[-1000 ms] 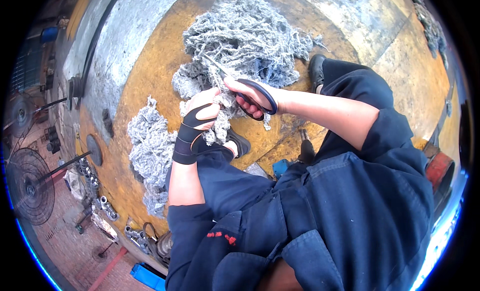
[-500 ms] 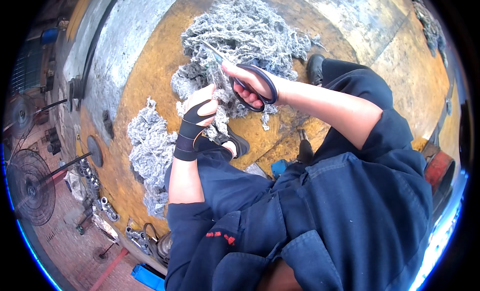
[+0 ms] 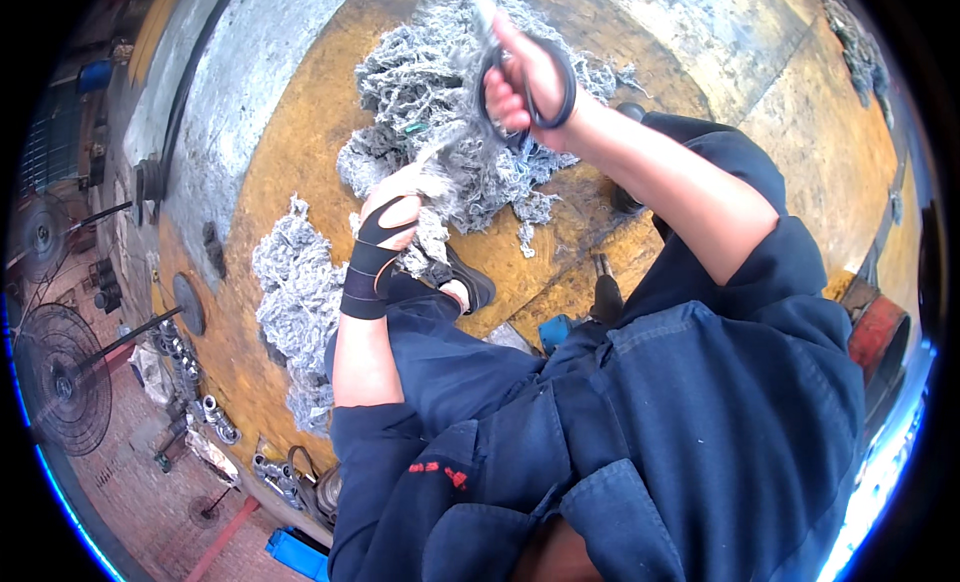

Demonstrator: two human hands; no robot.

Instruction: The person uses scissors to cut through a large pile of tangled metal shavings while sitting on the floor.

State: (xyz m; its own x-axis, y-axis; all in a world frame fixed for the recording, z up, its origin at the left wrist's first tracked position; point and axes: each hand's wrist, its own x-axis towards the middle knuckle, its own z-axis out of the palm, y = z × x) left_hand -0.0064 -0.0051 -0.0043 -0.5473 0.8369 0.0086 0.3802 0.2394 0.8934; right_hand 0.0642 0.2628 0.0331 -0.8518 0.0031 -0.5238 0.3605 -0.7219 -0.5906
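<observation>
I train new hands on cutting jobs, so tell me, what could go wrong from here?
If the scissors in the right grip come down where the left grip holds fibre, they might nick it, since the wrap leaves its fingertips uncovered. Loose strands on the pile could also snag the blades.

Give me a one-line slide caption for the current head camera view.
Right hand holding black-handled scissors over a heap of tangled grey fibre while the wrist-braced left hand grips a tuft.
</observation>
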